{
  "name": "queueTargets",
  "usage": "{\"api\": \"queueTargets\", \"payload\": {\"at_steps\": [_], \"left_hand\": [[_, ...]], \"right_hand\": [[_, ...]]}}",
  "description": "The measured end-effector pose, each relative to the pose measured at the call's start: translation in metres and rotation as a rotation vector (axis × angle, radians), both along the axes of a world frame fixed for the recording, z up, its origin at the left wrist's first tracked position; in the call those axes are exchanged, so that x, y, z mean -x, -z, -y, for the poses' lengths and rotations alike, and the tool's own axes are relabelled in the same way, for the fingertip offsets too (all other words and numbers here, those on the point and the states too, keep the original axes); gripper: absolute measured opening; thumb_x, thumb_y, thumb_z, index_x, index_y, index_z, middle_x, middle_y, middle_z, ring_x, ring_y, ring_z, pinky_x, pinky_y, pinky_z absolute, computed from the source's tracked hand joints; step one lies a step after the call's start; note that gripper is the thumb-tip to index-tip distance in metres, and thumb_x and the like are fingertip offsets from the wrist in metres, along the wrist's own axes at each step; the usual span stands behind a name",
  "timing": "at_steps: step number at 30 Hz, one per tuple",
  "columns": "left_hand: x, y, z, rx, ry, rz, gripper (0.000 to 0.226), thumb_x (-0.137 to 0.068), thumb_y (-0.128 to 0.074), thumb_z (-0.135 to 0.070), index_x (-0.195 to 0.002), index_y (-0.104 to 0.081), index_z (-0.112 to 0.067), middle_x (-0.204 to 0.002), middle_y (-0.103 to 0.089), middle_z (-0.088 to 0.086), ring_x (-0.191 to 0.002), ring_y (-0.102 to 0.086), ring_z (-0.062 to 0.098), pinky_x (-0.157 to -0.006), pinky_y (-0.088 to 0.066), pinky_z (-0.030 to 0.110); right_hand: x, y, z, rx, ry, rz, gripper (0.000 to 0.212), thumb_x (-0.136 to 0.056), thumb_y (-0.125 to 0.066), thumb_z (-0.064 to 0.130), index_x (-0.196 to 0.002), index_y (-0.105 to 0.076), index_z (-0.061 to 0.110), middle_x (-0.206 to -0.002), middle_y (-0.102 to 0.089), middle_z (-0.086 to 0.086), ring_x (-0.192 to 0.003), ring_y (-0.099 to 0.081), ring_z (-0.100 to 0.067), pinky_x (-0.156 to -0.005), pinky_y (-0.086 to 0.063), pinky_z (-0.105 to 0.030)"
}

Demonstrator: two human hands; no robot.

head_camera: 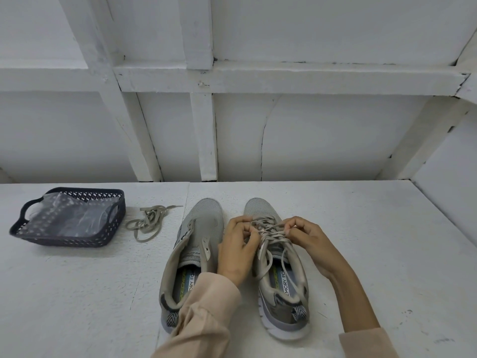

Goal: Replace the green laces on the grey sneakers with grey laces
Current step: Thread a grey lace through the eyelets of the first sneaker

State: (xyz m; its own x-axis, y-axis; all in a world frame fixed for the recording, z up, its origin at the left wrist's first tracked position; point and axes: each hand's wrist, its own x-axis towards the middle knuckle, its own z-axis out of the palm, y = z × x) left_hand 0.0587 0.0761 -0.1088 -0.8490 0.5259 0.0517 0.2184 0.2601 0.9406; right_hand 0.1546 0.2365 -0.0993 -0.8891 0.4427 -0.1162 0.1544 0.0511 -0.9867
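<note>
Two grey sneakers stand side by side on the white table, toes pointing away from me. The left sneaker has bare eyelets and no lace. The right sneaker carries a grey-beige lace across its upper eyelets, with loose ends trailing over its opening. My left hand pinches the lace at the shoe's left side. My right hand pinches it at the right side. A second loose lace of the same dull colour lies bundled on the table between the basket and the left sneaker.
A dark blue perforated basket with crumpled clear plastic bags inside sits at the table's left. A white panelled wall rises right behind the table's far edge. Bare white tabletop stretches to the right of the shoes.
</note>
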Motion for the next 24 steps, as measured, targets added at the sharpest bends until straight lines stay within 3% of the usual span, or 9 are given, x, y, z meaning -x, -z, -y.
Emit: {"api": "queueTargets", "payload": {"at_steps": [3,5,9,13,17,21,24], "left_hand": [[0.0,0.0,0.001,0.016,-0.019,0.017,0.016,-0.09,-0.056,-0.029,-0.074,-0.058,-0.03,-0.112,-0.055,-0.023,-0.089,-0.062,-0.004,-0.092,-0.049,0.035],[0.0,-0.004,0.001,0.021,-0.022,0.032,0.016,-0.09,-0.058,-0.029,-0.075,-0.059,-0.029,-0.11,-0.056,-0.021,-0.09,-0.062,-0.004,-0.091,-0.048,0.032],[0.003,-0.01,0.0,0.03,0.02,0.046,0.014,-0.088,-0.065,-0.038,-0.083,-0.065,-0.025,-0.115,-0.054,-0.016,-0.09,-0.058,-0.01,-0.088,-0.047,0.02],[0.005,-0.011,-0.001,0.02,0.035,0.022,0.008,-0.089,-0.069,-0.024,-0.082,-0.068,-0.018,-0.118,-0.055,-0.006,-0.088,-0.058,-0.012,-0.078,-0.043,0.003],[-0.001,-0.005,0.001,0.041,-0.021,-0.013,0.013,-0.093,-0.06,-0.023,-0.08,-0.058,-0.027,-0.121,-0.055,-0.013,-0.088,-0.058,-0.013,-0.09,-0.048,0.028],[-0.005,-0.005,0.002,0.03,-0.094,0.032,0.012,-0.096,-0.051,-0.018,-0.086,-0.055,-0.022,-0.117,-0.057,-0.01,-0.087,-0.051,-0.023,-0.079,-0.039,0.016],[-0.001,-0.009,0.002,0.025,-0.069,0.057,0.008,-0.095,-0.055,-0.025,-0.087,-0.056,-0.026,-0.113,-0.056,-0.013,-0.089,-0.058,-0.009,-0.075,-0.04,0.013]], "right_hand": [[-0.001,0.001,0.003,0.114,0.042,-0.018,0.007,-0.079,-0.058,0.013,-0.074,-0.063,0.012,-0.098,-0.065,-0.01,-0.091,-0.057,-0.019,-0.081,-0.05,-0.026],[-0.001,-0.002,0.003,0.115,0.069,-0.007,0.008,-0.081,-0.064,0.012,-0.074,-0.067,0.011,-0.1,-0.066,-0.018,-0.09,-0.06,-0.019,-0.081,-0.051,-0.025],[0.003,-0.01,0.005,0.032,0.07,0.035,0.017,-0.086,-0.071,0.026,-0.085,-0.073,0.009,-0.095,-0.071,-0.01,-0.085,-0.065,-0.011,-0.076,-0.052,-0.021],[0.006,-0.01,0.004,-0.095,0.057,0.053,0.012,-0.083,-0.074,0.02,-0.083,-0.074,0.008,-0.101,-0.07,-0.003,-0.08,-0.061,-0.008,-0.075,-0.053,-0.021],[0.003,-0.003,-0.002,-0.001,0.078,0.06,0.011,-0.093,-0.06,0.005,-0.086,-0.066,-0.001,-0.116,-0.064,-0.008,-0.092,-0.061,-0.017,-0.079,-0.054,-0.022],[-0.004,0.001,-0.002,0.24,0.129,0.056,0.014,-0.096,-0.053,0.004,-0.097,-0.065,-0.003,-0.114,-0.067,-0.016,-0.094,-0.066,-0.019,-0.081,-0.054,-0.025],[-0.002,-0.008,0.003,0.22,0.134,0.066,0.024,-0.094,-0.06,0.017,-0.096,-0.066,-0.006,-0.1,-0.072,-0.012,-0.088,-0.067,-0.014,-0.073,-0.053,-0.02]]}}
